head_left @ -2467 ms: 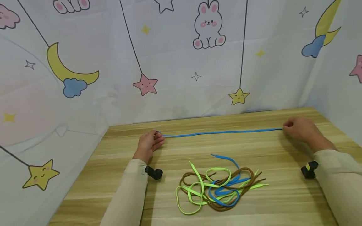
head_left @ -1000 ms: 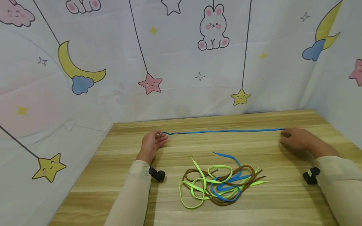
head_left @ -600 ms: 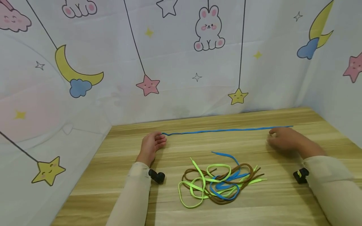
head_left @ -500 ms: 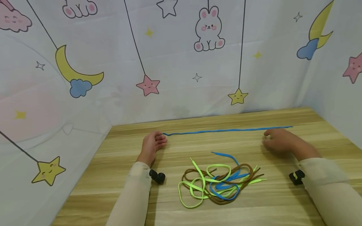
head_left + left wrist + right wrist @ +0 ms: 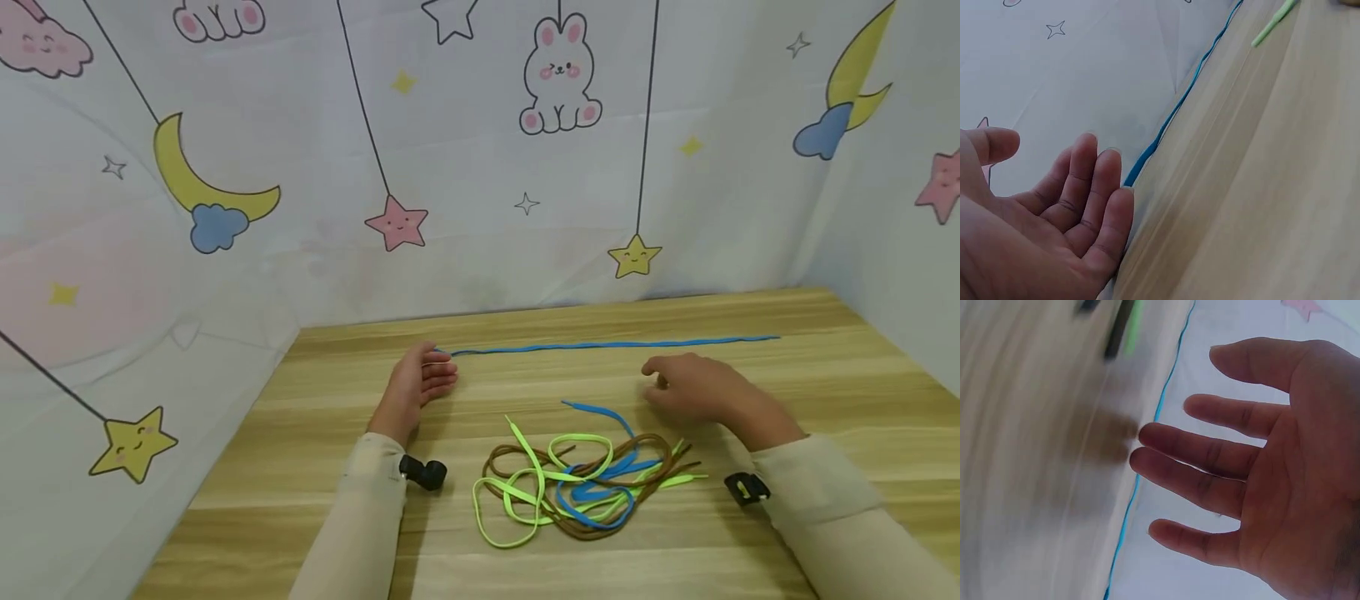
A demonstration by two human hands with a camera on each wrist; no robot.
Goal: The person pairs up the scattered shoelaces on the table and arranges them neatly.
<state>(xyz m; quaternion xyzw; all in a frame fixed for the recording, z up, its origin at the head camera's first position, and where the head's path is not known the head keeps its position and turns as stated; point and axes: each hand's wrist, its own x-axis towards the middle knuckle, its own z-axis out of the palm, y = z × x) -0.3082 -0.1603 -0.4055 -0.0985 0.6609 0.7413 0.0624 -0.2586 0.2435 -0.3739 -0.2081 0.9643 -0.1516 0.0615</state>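
One blue shoelace (image 5: 600, 344) lies stretched almost straight across the back of the table. At its left end is my left hand (image 5: 411, 387), palm inward, thumb and fingers apart in the left wrist view; fingertips overlap the lace end there. My right hand (image 5: 697, 387) hovers between that lace and the pile, its fingers spread and holding nothing in the right wrist view. In front of both hands lies a tangle of shoelaces: lime green (image 5: 480, 517), brown (image 5: 660, 446) and a second blue one (image 5: 611, 414).
The wood-grain table (image 5: 300, 500) ends at the back against a white cloth (image 5: 465, 275) printed with stars, moons and a rabbit. More cloth rises on the left and right sides. Black cameras (image 5: 423, 472) sit on both wrists.
My right hand has let go of the straight blue shoelace's right end and moved left, toward the tangle. The left hand has stayed by the left end, its fingers now loose. The tangle lies unchanged.
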